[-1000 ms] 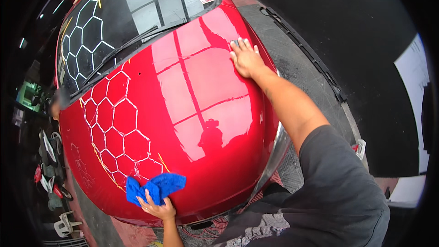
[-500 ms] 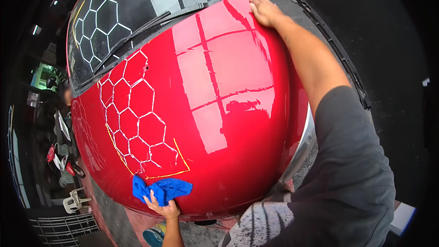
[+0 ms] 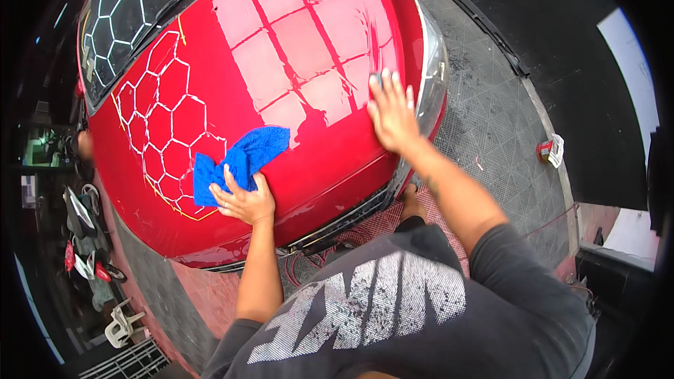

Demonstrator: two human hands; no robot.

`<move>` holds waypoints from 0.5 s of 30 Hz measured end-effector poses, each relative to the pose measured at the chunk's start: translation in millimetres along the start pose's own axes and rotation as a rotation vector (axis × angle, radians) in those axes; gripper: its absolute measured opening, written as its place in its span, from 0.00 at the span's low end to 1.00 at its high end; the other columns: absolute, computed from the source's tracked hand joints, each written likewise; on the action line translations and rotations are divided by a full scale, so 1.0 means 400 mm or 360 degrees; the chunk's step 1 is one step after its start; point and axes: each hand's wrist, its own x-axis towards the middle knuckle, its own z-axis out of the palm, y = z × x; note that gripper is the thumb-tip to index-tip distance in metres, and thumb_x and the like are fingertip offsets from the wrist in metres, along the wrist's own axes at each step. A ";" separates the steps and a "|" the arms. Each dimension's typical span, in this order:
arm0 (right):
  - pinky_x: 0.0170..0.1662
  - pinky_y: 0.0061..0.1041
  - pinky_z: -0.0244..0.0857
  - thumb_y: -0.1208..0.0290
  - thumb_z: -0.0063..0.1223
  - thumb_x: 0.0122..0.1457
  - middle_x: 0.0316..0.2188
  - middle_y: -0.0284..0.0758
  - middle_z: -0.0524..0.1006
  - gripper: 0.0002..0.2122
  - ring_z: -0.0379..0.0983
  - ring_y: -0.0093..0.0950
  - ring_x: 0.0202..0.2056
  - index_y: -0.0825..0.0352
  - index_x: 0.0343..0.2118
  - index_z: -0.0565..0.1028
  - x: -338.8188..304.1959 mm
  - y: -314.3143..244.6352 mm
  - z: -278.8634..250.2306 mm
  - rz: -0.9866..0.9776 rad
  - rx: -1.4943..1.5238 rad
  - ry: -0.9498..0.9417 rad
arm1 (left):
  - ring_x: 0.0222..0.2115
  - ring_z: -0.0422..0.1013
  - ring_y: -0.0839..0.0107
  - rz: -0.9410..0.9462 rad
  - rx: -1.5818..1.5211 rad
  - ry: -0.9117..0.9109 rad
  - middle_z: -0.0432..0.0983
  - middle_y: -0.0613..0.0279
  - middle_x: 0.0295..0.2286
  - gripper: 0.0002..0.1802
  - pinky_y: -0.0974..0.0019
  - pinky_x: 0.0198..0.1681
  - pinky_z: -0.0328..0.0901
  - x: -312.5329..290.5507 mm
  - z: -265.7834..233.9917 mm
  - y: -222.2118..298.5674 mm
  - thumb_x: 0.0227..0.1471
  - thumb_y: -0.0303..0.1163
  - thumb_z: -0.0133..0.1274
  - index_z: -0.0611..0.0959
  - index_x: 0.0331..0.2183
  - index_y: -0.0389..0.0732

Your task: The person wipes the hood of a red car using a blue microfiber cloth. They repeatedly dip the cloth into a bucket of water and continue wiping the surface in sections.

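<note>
In front of me is the red car bonnet [image 3: 281, 161], glossy, with window reflections on it. My left hand [image 3: 246, 200] grips a crumpled blue cloth [image 3: 249, 156] against the front part of the bonnet. The cloth overlaps the lower end of a white hexagon pattern [image 3: 172, 121], which has thin yellow lines along its border. My right hand [image 3: 393, 114] lies flat on the bonnet's right side near the headlight [image 3: 433, 70], fingers stretched out. A small dark thing shows at its fingertips, too small to name.
White hexagons [image 3: 116, 17] also mark the windscreen. A wiper arm [image 3: 165, 10] runs along its base. A white plastic chair [image 3: 123, 323] and a motorbike [image 3: 88, 260] stand at left. On the grey tiled floor at right is a small red-and-white container [image 3: 551, 150].
My right hand has come back from near the windscreen to the bonnet's front right. The cloth in my left hand now covers part of the pattern's lower end. The view has shifted.
</note>
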 end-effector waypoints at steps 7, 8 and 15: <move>0.77 0.65 0.31 0.56 0.41 0.76 0.79 0.54 0.44 0.33 0.37 0.52 0.80 0.65 0.78 0.50 -0.373 -0.354 0.111 0.0587 0.0327 -0.0124 | 0.71 0.54 0.40 -0.0003 0.0021 -0.0036 0.59 0.31 0.67 0.45 0.25 0.66 0.51 -0.001 0.001 -0.016 0.52 0.59 0.63 0.71 0.69 0.62; 0.76 0.65 0.31 0.56 0.40 0.76 0.79 0.54 0.44 0.33 0.36 0.52 0.80 0.65 0.78 0.50 -0.371 -0.375 0.102 0.0663 0.0348 -0.0148 | 0.71 0.53 0.41 -0.0011 0.0018 -0.0053 0.59 0.31 0.67 0.45 0.25 0.66 0.51 -0.004 -0.001 -0.013 0.53 0.60 0.63 0.70 0.69 0.62; 0.76 0.66 0.31 0.54 0.35 0.78 0.79 0.53 0.44 0.32 0.36 0.53 0.80 0.67 0.78 0.52 -0.206 -0.314 0.095 0.1235 0.0462 0.0276 | 0.72 0.52 0.41 -0.0078 0.0017 -0.0114 0.59 0.34 0.68 0.44 0.24 0.65 0.52 -0.006 -0.003 0.001 0.53 0.62 0.63 0.71 0.68 0.63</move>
